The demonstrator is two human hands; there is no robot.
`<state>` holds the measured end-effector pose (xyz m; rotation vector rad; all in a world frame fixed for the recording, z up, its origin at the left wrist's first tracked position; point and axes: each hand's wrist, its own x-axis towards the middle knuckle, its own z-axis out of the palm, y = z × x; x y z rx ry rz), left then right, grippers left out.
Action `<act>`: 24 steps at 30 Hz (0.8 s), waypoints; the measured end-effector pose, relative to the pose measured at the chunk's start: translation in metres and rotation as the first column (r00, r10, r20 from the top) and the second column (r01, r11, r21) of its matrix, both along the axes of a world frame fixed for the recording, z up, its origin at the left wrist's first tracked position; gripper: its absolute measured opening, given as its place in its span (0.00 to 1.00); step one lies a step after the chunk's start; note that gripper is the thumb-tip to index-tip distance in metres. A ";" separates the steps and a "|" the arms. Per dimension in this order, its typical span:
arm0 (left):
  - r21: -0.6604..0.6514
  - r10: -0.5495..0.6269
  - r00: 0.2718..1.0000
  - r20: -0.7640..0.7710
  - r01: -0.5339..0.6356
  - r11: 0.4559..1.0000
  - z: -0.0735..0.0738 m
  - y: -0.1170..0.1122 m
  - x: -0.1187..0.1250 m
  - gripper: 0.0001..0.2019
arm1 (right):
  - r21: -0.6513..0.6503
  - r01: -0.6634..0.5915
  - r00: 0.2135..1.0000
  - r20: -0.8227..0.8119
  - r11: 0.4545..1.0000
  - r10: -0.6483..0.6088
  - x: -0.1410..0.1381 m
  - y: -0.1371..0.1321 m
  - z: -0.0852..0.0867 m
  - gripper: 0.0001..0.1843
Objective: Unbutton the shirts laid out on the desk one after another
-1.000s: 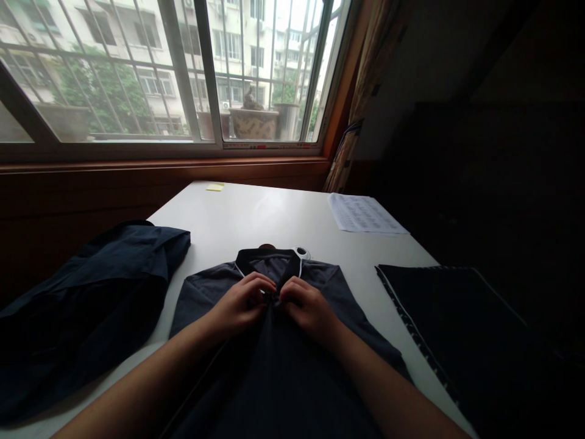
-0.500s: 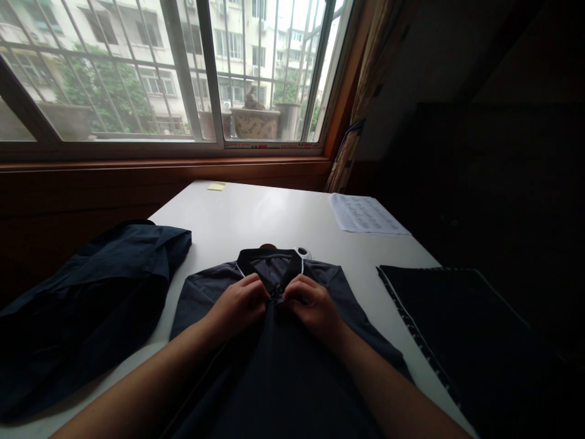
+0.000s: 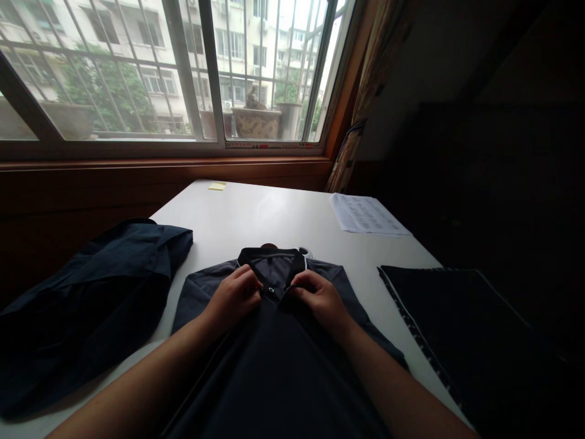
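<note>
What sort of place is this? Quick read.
Probably an indoor room in a home or small workshop; I can't tell which. Clues: a barred window, a tied-back curtain, and a white table with a dark collared shirt laid on it.

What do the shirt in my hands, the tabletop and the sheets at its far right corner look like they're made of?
Shirt: matte cloth, judging by its soft folds and creases; knit or woven, I can't tell.
Tabletop: smooth, glossy white, perhaps laminate or painted board, since it shows a bright sheen.
Sheets: most likely matte white paper, thin and flat, with grey print.
</note>
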<state>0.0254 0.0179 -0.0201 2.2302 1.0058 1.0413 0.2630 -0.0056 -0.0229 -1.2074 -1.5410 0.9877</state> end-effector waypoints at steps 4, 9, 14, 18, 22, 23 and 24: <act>0.003 0.007 1.000 0.001 -0.007 1.000 0.000 0.001 0.001 0.07 | 0.011 0.000 1.000 -0.001 1.000 0.000 0.001 0.001 -0.001 0.05; -0.019 -0.003 1.000 0.014 0.003 1.000 0.000 0.000 0.000 0.06 | 0.102 -0.047 0.998 0.056 0.994 0.041 0.001 0.000 0.005 0.03; -0.065 -0.030 0.999 -0.022 0.029 0.997 -0.001 0.001 -0.002 0.08 | 0.170 -0.182 0.974 0.166 0.968 0.154 -0.001 -0.002 0.010 0.06; -0.078 -0.036 0.999 -0.041 0.033 0.996 -0.003 0.003 -0.001 0.08 | 0.190 -0.202 0.965 0.204 0.961 0.162 -0.003 -0.001 0.008 0.05; -0.091 -0.045 0.998 -0.050 0.040 0.995 -0.002 0.003 -0.001 0.06 | 0.215 -0.203 0.961 0.230 0.955 0.153 -0.004 0.000 0.006 0.05; -0.091 -0.048 0.998 -0.052 0.043 0.995 -0.002 0.003 0.000 0.06 | 0.220 -0.204 0.959 0.239 0.954 0.150 -0.004 0.000 0.006 0.04; -0.094 -0.052 0.997 -0.055 0.047 0.995 -0.001 0.003 0.000 0.06 | 0.223 -0.203 0.958 0.246 0.953 0.147 -0.004 0.000 0.005 0.05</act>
